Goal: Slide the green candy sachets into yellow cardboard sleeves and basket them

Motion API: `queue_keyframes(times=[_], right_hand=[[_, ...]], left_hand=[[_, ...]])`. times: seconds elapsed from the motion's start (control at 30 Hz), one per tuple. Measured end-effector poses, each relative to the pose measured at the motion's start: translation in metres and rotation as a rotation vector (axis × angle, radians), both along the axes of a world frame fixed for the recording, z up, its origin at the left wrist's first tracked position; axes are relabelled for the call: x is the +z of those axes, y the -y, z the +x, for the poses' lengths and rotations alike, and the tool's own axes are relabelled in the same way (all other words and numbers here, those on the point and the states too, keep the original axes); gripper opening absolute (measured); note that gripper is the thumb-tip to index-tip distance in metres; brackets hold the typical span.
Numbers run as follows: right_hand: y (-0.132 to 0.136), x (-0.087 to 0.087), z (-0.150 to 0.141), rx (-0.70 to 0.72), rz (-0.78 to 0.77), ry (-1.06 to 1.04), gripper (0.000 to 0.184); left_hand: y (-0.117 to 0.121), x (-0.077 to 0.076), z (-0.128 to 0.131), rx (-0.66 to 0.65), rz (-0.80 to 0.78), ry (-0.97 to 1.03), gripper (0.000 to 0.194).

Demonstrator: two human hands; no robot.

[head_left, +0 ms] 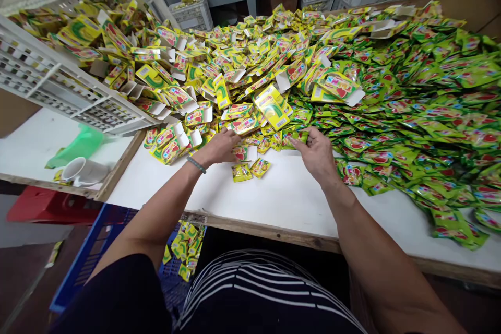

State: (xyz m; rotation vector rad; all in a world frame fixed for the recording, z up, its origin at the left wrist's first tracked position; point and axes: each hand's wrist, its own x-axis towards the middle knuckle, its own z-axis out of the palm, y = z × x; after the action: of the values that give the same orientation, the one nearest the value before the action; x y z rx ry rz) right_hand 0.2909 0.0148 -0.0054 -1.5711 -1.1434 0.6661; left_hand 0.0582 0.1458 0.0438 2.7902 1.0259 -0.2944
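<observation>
1. Two bare hands, the left hand (222,147) and the right hand (318,156), reach over one white worktop (258,206) with a wooden edge. Two small yellow foil sachets (241,173) lie side by side in front of the heap.
2. Printed yellow-and-green cardboard cartons (270,107), many with white flaps open, pile up beyond the hands, too many to count. So do glossy green packets with red fruit prints (391,156), spread across the right side.
3. One white plastic lattice crate (58,78) tilts at left, filled with cartons; one white mug (86,171) rests on its side below it.
4. At the heap's near edge, between the hands, one small, flat, shiny green-and-yellow packet (300,136) is pinched between thumb and fingers: the right grip is closed on it.
5. The right forearm angles inward from the lower right, wrist bent. The left, wearing one green beaded bracelet (196,165), stretches forward, fingers curled down beside an open-ended carton (245,153); whether that grip holds anything cannot be told.
</observation>
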Motion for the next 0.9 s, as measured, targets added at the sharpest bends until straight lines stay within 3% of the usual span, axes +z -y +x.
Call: queue_keyframes(times=[0.13, 0.27, 0.4, 0.53, 0.7, 0.83, 0.9], right_hand=[[0.002, 0.008, -0.01, -0.004, 0.021, -0.084, 0.039], [0.002, 0.011, -0.016, 0.014, -0.013, -0.077, 0.041], [0.001, 0.009, -0.014, -0.034, 0.001, -0.047, 0.04], [0.003, 0.01, -0.004, 0.05, 0.001, 0.069, 0.036], [0.008, 0.017, 0.005, 0.216, -0.146, 0.209, 0.023], [0.008, 0.02, 0.004, 0.192, -0.215, 0.303, 0.017], [0.006, 0.018, 0.002, 0.167, -0.189, 0.325, 0.014]], left_hand=[[0.004, -0.008, -0.013, 0.173, -0.059, 0.022, 0.043], [0.022, -0.014, -0.012, 0.4, -0.146, 0.391, 0.036], [0.05, -0.017, 0.009, 0.461, -0.549, 0.914, 0.043], [0.073, -0.025, 0.03, 0.561, -0.804, 1.189, 0.049], [0.083, -0.043, 0.034, 0.61, -0.756, 1.189, 0.048], [0.084, -0.051, 0.033, 0.545, -0.576, 1.092, 0.045], [0.084, -0.053, 0.035, 0.536, -0.594, 1.058, 0.047]])
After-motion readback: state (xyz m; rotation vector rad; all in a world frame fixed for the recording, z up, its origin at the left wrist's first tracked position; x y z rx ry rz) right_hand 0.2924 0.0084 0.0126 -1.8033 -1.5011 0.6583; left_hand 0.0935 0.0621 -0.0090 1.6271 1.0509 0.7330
